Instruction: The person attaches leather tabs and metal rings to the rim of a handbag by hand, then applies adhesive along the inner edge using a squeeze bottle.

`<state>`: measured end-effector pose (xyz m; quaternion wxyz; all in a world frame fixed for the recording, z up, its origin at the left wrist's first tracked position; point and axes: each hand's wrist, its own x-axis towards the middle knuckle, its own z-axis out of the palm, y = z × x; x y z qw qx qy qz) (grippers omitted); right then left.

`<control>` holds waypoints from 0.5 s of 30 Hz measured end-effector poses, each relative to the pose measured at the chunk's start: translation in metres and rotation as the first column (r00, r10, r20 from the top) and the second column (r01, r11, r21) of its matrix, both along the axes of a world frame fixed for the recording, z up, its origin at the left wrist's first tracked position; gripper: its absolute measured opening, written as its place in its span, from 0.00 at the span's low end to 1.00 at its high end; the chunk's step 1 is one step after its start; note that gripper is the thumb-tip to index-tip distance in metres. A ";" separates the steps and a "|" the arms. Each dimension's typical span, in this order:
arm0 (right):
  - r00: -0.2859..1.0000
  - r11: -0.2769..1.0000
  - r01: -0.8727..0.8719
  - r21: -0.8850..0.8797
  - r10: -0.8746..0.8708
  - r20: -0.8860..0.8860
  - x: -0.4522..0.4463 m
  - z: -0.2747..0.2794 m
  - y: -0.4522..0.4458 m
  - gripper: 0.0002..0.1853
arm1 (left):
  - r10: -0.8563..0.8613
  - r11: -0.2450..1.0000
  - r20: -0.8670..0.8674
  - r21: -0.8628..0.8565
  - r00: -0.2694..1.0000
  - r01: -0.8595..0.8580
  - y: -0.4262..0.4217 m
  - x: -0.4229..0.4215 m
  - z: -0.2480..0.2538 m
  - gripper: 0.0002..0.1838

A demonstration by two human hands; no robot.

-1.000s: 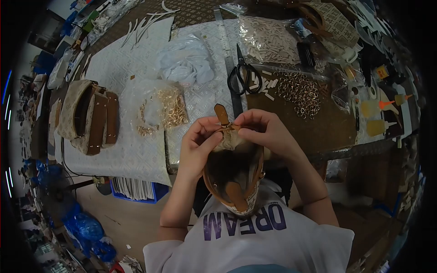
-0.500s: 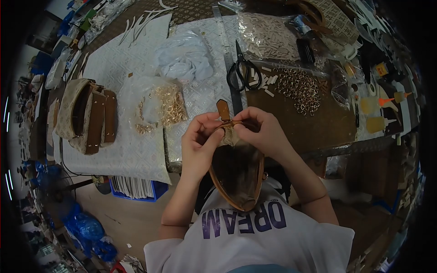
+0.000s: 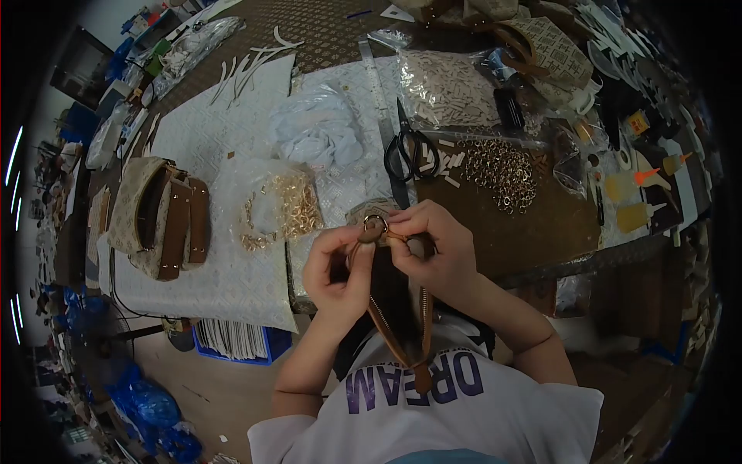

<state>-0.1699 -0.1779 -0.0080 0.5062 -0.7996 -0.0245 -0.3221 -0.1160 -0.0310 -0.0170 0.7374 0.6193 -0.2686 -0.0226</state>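
Observation:
A small zippered bag (image 3: 384,329) with brown leather edging hangs between my hands and my shirt, its zip open and its inside dark. At its far end a shiny metal ring (image 3: 376,220) with a brown leather tab stands between my fingertips. My left hand (image 3: 338,267) is closed, thumb and fingers pinching the leather tab at the ring. My right hand (image 3: 434,243) is closed too, gripping the brown edge of the bag right beside the ring. Patterned fabric of the bag shows just beyond the ring. My fingers partly hide the tab.
A finished-looking patterned handbag (image 3: 174,220) stands at left. Gold metal fittings (image 3: 297,205) lie in a plastic bag. Black scissors (image 3: 410,147) rest by a metal ruler (image 3: 376,81). Loose metal clasps (image 3: 502,176), a bag of pale pieces (image 3: 448,89) and glue bottles (image 3: 630,216) are at right.
The leather tab that stuck up beyond my fingers is now folded down at the metal ring, which has come into sight. The bag has tilted, showing its zip teeth; the view has shifted slightly.

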 end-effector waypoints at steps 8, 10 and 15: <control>0.932 1.000 -0.024 0.012 0.018 0.363 0.008 -0.008 0.008 0.13 | 0.047 0.976 0.383 -0.215 0.923 0.039 -0.010 0.014 -0.016 0.09; 0.921 0.992 -0.122 0.027 0.103 0.375 0.003 -0.007 0.008 0.14 | 0.064 0.981 0.444 -0.193 0.894 0.026 -0.006 0.012 -0.014 0.08; 0.899 0.922 -0.323 0.214 0.229 0.374 -0.013 -0.005 0.015 0.16 | 0.035 0.981 0.530 -0.180 0.847 0.072 0.006 0.011 -0.012 0.08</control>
